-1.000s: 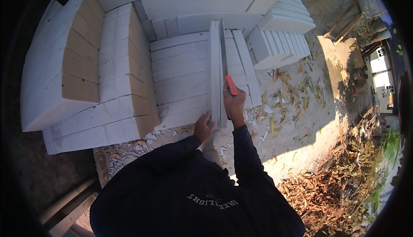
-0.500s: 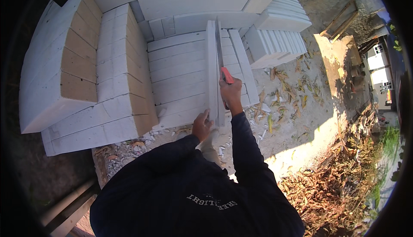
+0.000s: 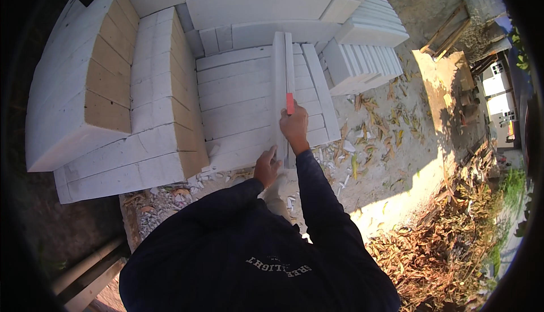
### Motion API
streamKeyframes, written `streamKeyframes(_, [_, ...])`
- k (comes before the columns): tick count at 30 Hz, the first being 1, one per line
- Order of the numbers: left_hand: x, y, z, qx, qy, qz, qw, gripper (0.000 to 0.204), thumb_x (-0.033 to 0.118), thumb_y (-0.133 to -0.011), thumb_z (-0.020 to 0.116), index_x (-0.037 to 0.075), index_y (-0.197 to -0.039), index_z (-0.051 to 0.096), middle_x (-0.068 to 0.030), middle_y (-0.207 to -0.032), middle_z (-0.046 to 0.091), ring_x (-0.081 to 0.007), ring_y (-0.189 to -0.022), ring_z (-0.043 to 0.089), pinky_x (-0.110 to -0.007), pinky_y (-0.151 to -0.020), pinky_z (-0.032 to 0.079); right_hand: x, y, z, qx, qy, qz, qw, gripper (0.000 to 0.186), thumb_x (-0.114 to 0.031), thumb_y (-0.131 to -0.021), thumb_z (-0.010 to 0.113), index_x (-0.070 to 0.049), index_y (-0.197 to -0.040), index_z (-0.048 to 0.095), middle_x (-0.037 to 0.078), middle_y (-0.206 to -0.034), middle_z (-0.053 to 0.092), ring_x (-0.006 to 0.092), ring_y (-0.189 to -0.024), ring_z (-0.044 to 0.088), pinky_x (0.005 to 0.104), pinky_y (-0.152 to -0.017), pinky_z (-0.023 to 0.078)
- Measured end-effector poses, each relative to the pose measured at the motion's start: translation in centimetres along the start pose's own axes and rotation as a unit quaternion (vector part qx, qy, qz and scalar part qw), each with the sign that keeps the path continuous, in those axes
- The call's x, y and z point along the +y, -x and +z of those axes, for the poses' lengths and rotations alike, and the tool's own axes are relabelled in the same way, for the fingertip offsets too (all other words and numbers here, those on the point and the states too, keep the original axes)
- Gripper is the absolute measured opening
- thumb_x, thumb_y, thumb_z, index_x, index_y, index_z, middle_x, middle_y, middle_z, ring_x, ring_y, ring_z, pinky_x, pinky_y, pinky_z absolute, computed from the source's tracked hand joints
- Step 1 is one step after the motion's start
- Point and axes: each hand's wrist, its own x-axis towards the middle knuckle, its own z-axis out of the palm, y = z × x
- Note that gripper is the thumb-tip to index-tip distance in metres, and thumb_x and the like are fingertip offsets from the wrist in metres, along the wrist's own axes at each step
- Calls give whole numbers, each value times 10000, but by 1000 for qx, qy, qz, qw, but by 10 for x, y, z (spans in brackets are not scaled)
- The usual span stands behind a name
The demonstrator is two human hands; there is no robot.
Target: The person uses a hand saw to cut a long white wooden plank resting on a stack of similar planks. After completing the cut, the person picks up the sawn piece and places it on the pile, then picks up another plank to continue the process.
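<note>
My right hand (image 3: 294, 126) is closed around the red handle of a hand saw (image 3: 290, 102). From that handle the thin blade runs away from me, lined up with the long edge of a narrow white block (image 3: 279, 79). The block lies lengthwise before me on a low bed of white blocks (image 3: 235, 105). At its near end my left hand (image 3: 266, 167) grips the left side, thumb uppermost. My right hand covers the lower part of the saw handle, and how deep the blade sits is hard to see.
Stacked white blocks (image 3: 150, 85) rise on the left, with a wall of blocks (image 3: 260, 6) behind. Thin white slabs (image 3: 365, 62) stand at the back right. White chips and dry leaves (image 3: 391, 113) litter the ground, and a brown leaf pile (image 3: 430, 244) lies lower right.
My right hand and the saw have shifted left and slightly toward me, and the blade has come upright, in line with the block. The left hand stays at the block's near end.
</note>
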Motion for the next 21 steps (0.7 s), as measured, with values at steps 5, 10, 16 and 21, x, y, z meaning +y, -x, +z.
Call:
streamKeyframes(5, [-6,3,1,7,-2,0,1000,594,127,-869,737,-8,-1417,553,-175,-965,647,-286,-774,652,-384,-723,534,-6,18,-47,-16,-281,169,945,111,-53,-865,708,48,-874,663,12,-626,596,152,-563,583,330,-569,474])
streamKeyframes(10, [7,1,-1,-6,-6,-35,999,555,122,-879,729,5,-1400,574,-178,-948,637,-312,-778,638,-418,-733,525,33,39,-77,74,-127,18,989,233,-59,-874,695,42,-1083,722,109,-685,647,205,-610,599,359,-613,483])
streamKeyframes(16, [-13,13,-11,82,50,-97,991,386,190,-977,681,-6,-1309,656,-165,-944,718,-215,-757,709,-357,-692,559,128,41,-40,53,93,46,993,529,-46,-878,646,20,-1398,574,224,-1077,719,389,-901,715,453,-799,554])
streamKeyframes(21, [-62,53,-49,66,48,-274,958,371,252,-1002,671,-35,-1237,685,-97,-869,712,-150,-692,685,-304,-619,549,200,58,9,50,130,-11,990,697,-36,-850,636,17,-1515,436,226,-1326,641,380,-1134,664,475,-937,527])
